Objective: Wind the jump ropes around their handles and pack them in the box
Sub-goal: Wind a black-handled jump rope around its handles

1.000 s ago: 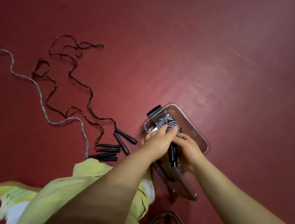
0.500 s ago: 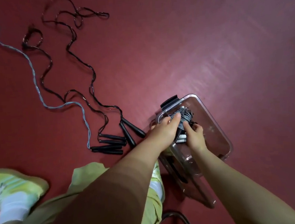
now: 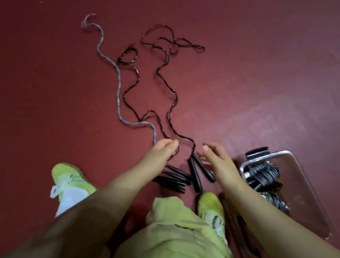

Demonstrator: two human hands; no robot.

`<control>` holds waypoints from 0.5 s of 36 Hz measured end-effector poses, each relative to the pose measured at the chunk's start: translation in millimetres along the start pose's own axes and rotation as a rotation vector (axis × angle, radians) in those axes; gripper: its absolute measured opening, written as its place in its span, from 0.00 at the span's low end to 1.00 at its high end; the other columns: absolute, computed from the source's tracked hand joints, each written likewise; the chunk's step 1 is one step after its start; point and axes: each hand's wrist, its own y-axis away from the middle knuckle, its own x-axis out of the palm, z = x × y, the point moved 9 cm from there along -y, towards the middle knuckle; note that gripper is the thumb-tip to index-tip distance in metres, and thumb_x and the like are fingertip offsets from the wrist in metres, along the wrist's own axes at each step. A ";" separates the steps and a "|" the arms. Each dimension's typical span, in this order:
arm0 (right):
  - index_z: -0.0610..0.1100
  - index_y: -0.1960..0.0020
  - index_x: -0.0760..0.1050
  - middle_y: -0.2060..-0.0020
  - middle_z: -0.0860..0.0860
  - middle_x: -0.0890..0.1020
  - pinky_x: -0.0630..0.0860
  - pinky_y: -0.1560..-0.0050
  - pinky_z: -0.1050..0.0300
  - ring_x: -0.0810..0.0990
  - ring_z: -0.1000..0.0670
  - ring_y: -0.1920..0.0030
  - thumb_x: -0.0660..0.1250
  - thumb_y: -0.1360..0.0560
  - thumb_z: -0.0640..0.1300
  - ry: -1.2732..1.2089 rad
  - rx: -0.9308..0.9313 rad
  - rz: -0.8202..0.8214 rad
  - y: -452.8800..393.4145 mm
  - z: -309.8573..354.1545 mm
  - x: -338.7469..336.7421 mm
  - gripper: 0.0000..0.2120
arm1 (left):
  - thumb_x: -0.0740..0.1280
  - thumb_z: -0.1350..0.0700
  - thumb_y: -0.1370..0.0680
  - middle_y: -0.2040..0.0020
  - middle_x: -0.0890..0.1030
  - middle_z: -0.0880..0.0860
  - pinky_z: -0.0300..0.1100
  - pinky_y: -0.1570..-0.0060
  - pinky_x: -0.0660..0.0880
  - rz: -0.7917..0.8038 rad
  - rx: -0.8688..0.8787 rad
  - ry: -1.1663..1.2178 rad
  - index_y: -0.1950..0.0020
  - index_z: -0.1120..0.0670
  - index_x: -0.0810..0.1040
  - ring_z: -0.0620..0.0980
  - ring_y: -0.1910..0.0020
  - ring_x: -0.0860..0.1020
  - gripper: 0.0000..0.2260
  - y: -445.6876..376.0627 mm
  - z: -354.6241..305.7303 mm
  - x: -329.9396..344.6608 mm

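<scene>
Left hand: the left hand [image 3: 160, 157] is reaching out over the floor, fingers loosely bent and together, gripping nothing that shows; its fingertips are sitting right over the spot where the grey cord and a black cord run in toward the handles.
Right hand: the right hand [image 3: 218, 160] is hovering with fingers spread and relaxed, holding nothing, its fingertips just beside the top of the angled handle pair.
Angled handles: two black handles [image 3: 200, 172] are lying side by side on the floor, between the two hands, their cord ends pointing away from the person.
Handle cluster: a bunch of black handles [image 3: 174, 179] is lying fanned out under the left wrist, partly hidden by it; how many there are I cannot tell.
Loose ropes: the black ropes [image 3: 172, 100] are snaking away up the floor in wavy lines and ending in tangled loops; the grey rope [image 3: 118, 96] is running alongside them on the left, out to a curled far end.
Box: the clear plastic box [image 3: 305, 199] is sitting on the floor just right of the right forearm, a black latch [image 3: 257, 152] on its far end.
Packed ropes: wound rope bundles [image 3: 264, 174] are lying inside the box, against its left wall.
Person: yellow-green trousers [image 3: 173, 236] and two yellow-green shoes [image 3: 71, 179] are showing at the bottom.
Floor: a dark red floor [image 3: 261, 60] is lying under everything.
</scene>
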 end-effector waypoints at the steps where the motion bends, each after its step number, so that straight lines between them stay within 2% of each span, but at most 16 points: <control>1: 0.49 0.47 0.73 0.52 0.49 0.80 0.74 0.53 0.66 0.78 0.53 0.52 0.63 0.20 0.45 0.035 -0.005 0.038 -6.1 0.3 16.8 0.03 | 0.60 0.48 0.19 0.47 0.80 0.50 0.44 0.34 0.67 -0.029 -0.019 0.056 0.49 0.45 0.73 0.51 0.39 0.76 0.04 -0.8 17.2 -9.0; 3: 0.49 0.52 0.75 0.56 0.50 0.81 0.73 0.49 0.61 0.78 0.53 0.54 0.62 0.20 0.45 0.111 0.000 0.105 -18.1 -6.4 47.1 0.04 | 0.60 0.49 0.19 0.49 0.79 0.50 0.45 0.34 0.68 -0.081 -0.052 0.165 0.51 0.46 0.73 0.52 0.39 0.76 0.04 -5.7 50.3 -21.2; 4: 0.49 0.54 0.75 0.57 0.50 0.81 0.73 0.49 0.59 0.78 0.53 0.54 0.63 0.20 0.45 0.140 0.013 0.134 -24.0 -13.7 61.5 0.05 | 0.59 0.50 0.19 0.49 0.79 0.51 0.42 0.39 0.69 -0.096 -0.075 0.218 0.50 0.46 0.73 0.51 0.41 0.76 0.04 -7.4 65.4 -25.2; 6: 0.48 0.56 0.76 0.59 0.51 0.81 0.73 0.48 0.56 0.78 0.53 0.55 0.64 0.21 0.47 0.195 0.050 0.169 -37.4 -34.6 83.3 0.07 | 0.58 0.50 0.18 0.50 0.78 0.51 0.32 0.54 0.68 -0.099 -0.125 0.325 0.47 0.48 0.71 0.47 0.47 0.75 0.04 -11.7 91.0 -26.7; 8: 0.47 0.58 0.78 0.61 0.52 0.81 0.73 0.50 0.57 0.78 0.53 0.56 0.65 0.21 0.48 0.241 0.097 0.196 -50.4 -58.6 102.8 0.09 | 0.58 0.50 0.18 0.51 0.78 0.50 0.28 0.61 0.65 -0.108 -0.169 0.409 0.48 0.47 0.71 0.44 0.52 0.74 0.04 -18.6 117.8 -26.0; 12: 0.43 0.61 0.76 0.68 0.52 0.76 0.71 0.62 0.64 0.73 0.58 0.67 0.65 0.20 0.47 0.284 0.174 0.210 -73.9 -100.3 129.4 0.13 | 0.59 0.49 0.18 0.47 0.79 0.52 0.32 0.59 0.65 -0.130 -0.246 0.479 0.54 0.47 0.72 0.43 0.53 0.75 0.06 -36.4 169.0 -23.6; 15: 0.43 0.63 0.73 0.74 0.54 0.74 0.69 0.72 0.65 0.70 0.59 0.76 0.65 0.20 0.46 0.211 0.279 0.103 -96.2 -131.4 136.8 0.13 | 0.59 0.48 0.19 0.46 0.80 0.54 0.38 0.56 0.66 -0.143 -0.301 0.509 0.55 0.47 0.72 0.47 0.49 0.75 0.07 -48.1 203.9 -21.7; 16: 0.43 0.60 0.74 0.73 0.53 0.75 0.69 0.74 0.65 0.71 0.60 0.77 0.65 0.21 0.46 0.160 0.312 0.051 -105.2 -140.5 138.2 0.11 | 0.59 0.48 0.19 0.46 0.80 0.54 0.41 0.53 0.66 -0.145 -0.316 0.519 0.56 0.47 0.72 0.48 0.48 0.75 0.08 -52.1 214.7 -20.0; 18: 0.44 0.49 0.74 0.64 0.51 0.78 0.71 0.73 0.66 0.75 0.58 0.72 0.67 0.21 0.48 0.133 0.336 0.008 -122.4 -152.2 145.6 0.07 | 0.60 0.47 0.19 0.47 0.81 0.52 0.41 0.49 0.64 -0.159 -0.350 0.546 0.56 0.47 0.72 0.48 0.47 0.76 0.08 -56.4 233.8 -18.1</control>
